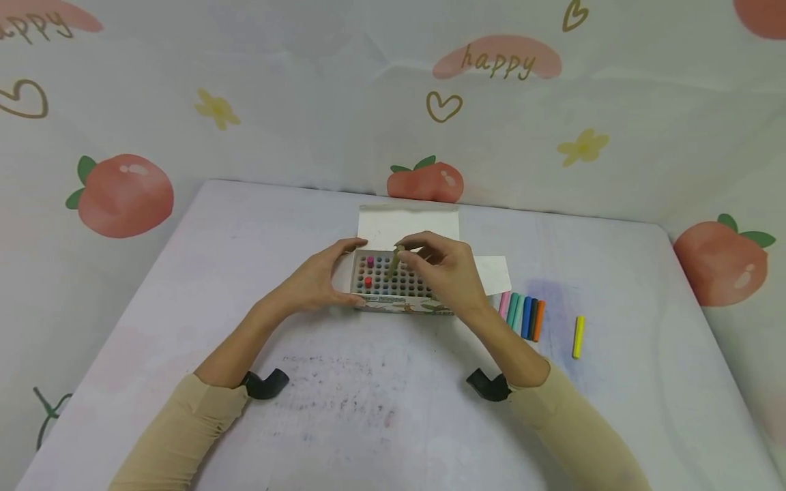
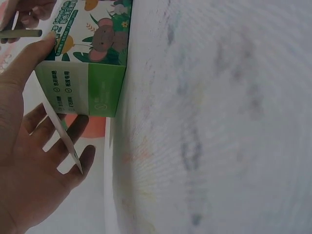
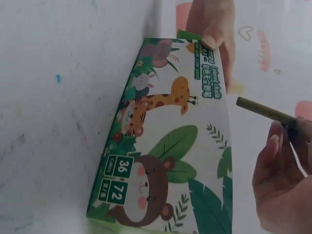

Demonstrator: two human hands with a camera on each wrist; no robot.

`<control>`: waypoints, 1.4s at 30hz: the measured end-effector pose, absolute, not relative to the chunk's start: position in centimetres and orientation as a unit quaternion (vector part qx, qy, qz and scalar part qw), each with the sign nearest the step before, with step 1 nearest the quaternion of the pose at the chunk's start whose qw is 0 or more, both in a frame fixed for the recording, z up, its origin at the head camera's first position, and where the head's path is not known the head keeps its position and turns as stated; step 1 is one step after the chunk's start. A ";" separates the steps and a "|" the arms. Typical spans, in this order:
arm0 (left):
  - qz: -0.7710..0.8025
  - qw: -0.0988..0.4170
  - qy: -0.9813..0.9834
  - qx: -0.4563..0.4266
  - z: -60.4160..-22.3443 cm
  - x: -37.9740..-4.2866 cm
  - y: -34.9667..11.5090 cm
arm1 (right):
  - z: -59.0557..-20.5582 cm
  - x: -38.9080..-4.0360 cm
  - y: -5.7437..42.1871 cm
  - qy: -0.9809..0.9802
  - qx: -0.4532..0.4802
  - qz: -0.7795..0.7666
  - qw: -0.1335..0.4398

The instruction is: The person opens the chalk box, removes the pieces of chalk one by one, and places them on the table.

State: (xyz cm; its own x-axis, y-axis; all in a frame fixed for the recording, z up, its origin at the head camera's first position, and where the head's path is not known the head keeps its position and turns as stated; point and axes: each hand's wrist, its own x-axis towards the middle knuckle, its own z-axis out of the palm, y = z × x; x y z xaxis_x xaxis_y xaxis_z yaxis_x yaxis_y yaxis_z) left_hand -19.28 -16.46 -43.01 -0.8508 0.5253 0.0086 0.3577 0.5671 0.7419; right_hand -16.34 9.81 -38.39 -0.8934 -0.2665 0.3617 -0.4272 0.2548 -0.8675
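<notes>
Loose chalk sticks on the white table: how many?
7: pink stick, green stick, mint stick, blue stick, black stick and orange stick in a row beside the right forearm; a yellow stick farther right. The forearm may hide more.

The chalk stick (image 3: 263, 112) is olive green from here, and the box (image 3: 204, 141) is white, printed with green leaves (image 3: 171, 145), a brown bear (image 3: 146, 187), a spotted yellow giraffe (image 3: 173, 97) and a striped orange tiger (image 3: 132, 119). I can see loose sticks (image 1: 527, 318) in pink, greens, blue, near-black and orange, plus a yellow stick (image 1: 578, 337), on a white table (image 1: 620, 307) smudged purple. The sleeves (image 1: 184, 433) are beige, the wall cloth (image 1: 307, 102) white with coral peaches (image 1: 126, 196), yellow flowers (image 1: 217, 109) and gold hearts (image 1: 458, 101)
</notes>
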 end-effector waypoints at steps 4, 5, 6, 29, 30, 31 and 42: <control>0.387 0.108 0.880 0.254 -42.9 -19.3 -16.4 | -38.5 -16.0 10.6 -0.788 0.209 0.575 0.072; 0.386 0.108 0.880 0.254 -42.9 -19.3 -16.4 | -38.5 -15.9 10.8 -0.787 0.206 0.577 0.073; 0.385 0.109 0.880 0.254 -42.8 -19.3 -16.4 | -38.5 -15.9 11.0 -0.786 0.204 0.580 0.073; 0.373 0.106 0.888 0.248 -42.8 -19.3 -16.4 | -38.8 -14.4 16.8 -0.763 0.148 0.621 0.097; 0.373 0.107 0.888 0.248 -42.8 -19.3 -16.4 | -38.8 -14.3 17.0 -0.765 0.148 0.619 0.099; 0.373 0.107 0.888 0.247 -42.8 -19.3 -16.4 | -38.8 -14.2 17.3 -0.767 0.145 0.617 0.101; 0.371 0.109 0.889 0.245 -42.7 -19.2 -16.4 | -38.8 -13.1 20.0 -0.792 0.093 0.592 0.112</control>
